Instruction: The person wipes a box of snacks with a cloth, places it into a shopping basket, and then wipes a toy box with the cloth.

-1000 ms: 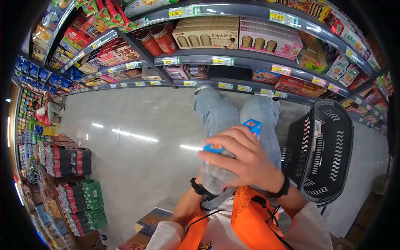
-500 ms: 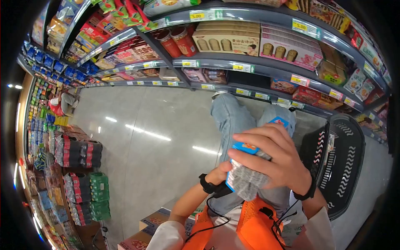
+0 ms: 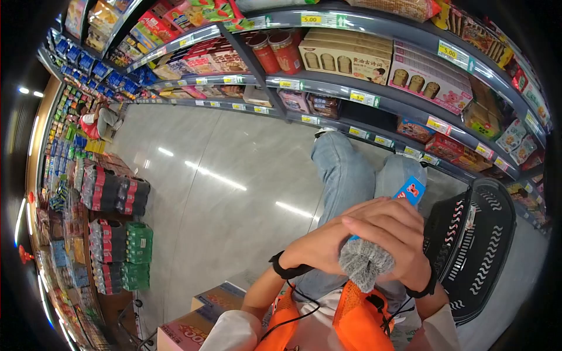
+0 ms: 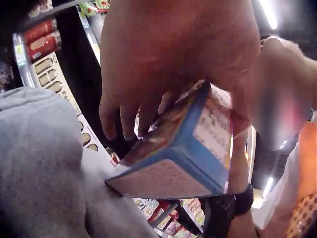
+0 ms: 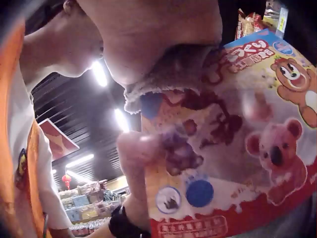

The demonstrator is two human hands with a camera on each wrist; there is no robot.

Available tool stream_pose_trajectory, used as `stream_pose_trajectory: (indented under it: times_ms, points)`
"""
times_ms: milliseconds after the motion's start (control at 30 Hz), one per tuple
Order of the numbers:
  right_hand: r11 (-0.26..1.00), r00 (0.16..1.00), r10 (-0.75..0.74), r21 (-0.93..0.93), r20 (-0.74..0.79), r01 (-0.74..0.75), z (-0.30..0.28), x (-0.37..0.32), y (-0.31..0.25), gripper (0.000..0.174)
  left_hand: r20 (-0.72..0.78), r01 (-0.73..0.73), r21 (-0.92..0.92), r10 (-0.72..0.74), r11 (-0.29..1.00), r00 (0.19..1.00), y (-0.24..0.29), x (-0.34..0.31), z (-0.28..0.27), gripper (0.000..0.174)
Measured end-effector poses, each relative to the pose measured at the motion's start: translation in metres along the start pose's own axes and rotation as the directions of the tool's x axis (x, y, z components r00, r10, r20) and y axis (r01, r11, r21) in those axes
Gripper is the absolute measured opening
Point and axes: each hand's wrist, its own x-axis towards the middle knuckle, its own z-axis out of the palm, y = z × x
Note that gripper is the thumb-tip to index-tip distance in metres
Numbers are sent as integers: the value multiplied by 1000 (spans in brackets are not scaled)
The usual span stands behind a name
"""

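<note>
In the head view, both hands meet over a blue picture box (image 3: 411, 191) above the person's lap. My left hand (image 3: 321, 244) grips the box from the left; in the left wrist view, the left hand (image 4: 173, 59) has its fingers bent along the box (image 4: 178, 163). A bunched grey fuzzy cloth (image 3: 366, 263) is held in my right hand (image 3: 401, 240). The right wrist view shows this cloth (image 5: 148, 91) against the upper edge of the box (image 5: 218, 163), whose face has a pink koala and a brown bear. Part of the box is hidden under the hands.
A black shopping basket (image 3: 483, 251) stands at the right. Shelves (image 3: 328, 88) of boxed and bagged snacks run across the front. Bottle packs (image 3: 120, 190) are stacked at the left, and cardboard boxes (image 3: 193, 319) sit near the left elbow. Another person (image 3: 96, 123) crouches far off.
My left hand has come up onto the box, close against the right hand. The box has turned, and more of the bunched cloth shows below the right hand. The head view has shifted leftward.
</note>
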Motion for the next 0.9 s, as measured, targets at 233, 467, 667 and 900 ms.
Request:
stream_pose_trajectory:
  times_ms: [233,467,667,900]
  points:
    - [960,935,228,-222,272,-170,-29,3,-16,72,-26,110,-22,-111,994,994,-13,-20,21,94]
    - [823,943,330,-501,35,-269,-32,-7,37,78,-138,312,-558,-457,769,879,-79,-61,22,77]
    - [903,943,250,-405,218,-146,27,-4,3,87,-240,304,-392,-415,868,878,-86,-66,24,71]
    - [902,962,209,-414,173,-122,41,1,13,87,-185,206,-236,-252,950,950,-96,-67,13,77]
